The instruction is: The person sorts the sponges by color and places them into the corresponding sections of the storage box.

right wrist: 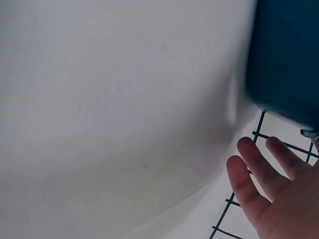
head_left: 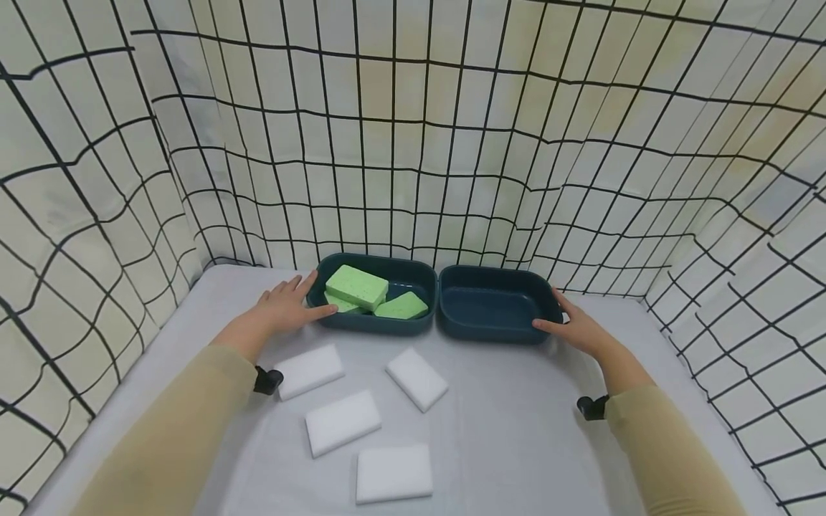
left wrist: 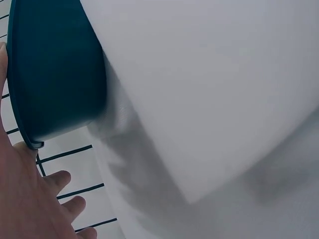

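Observation:
Two dark teal plastic containers stand side by side at the back of the table in the head view. The left container [head_left: 381, 327] holds green sponges [head_left: 357, 285], three of which show. Nothing lies in the right container [head_left: 493, 301]. My left hand [head_left: 284, 307] touches the left container's outer end, its thumb along the front rim and its other fingers spread. At the opposite end, my right hand [head_left: 578, 330] touches the right container, with thumb and fingers apart. In the right wrist view, several fingers [right wrist: 259, 172] extend loosely below the container's wall.
Several white rectangular sponge-like blocks [head_left: 343, 423] lie scattered on the white tabletop [head_left: 516, 430], one of them [head_left: 310, 371] close to the left wrist. A black wire grid [head_left: 413, 172] backed by pale cloth surrounds the table behind and at both sides.

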A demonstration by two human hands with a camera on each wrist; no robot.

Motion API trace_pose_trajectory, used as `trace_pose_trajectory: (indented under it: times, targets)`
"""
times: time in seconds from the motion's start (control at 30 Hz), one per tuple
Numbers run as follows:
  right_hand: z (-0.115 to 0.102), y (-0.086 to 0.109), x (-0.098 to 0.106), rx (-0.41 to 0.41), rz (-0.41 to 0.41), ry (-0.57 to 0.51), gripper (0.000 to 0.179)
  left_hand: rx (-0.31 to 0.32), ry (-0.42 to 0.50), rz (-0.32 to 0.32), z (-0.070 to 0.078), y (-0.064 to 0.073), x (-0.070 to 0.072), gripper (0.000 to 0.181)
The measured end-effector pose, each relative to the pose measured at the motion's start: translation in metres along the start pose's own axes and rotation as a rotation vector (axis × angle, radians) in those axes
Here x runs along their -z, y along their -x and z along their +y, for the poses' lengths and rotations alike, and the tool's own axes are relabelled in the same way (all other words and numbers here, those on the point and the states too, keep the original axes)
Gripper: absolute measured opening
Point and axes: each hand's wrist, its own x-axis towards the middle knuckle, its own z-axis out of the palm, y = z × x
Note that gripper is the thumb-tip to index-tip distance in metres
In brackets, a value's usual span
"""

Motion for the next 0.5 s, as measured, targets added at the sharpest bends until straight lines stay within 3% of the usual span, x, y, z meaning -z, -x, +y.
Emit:
trace_pose_trajectory:
  times: [0.5]
  targets:
    - [-0.0003, 0.0042, -0.0011, -0.028, -0.025, -0.022, 0.110, -0.040, 0.024, 0.046, -0.0023, 0.0013, -0.0059, 0.112]
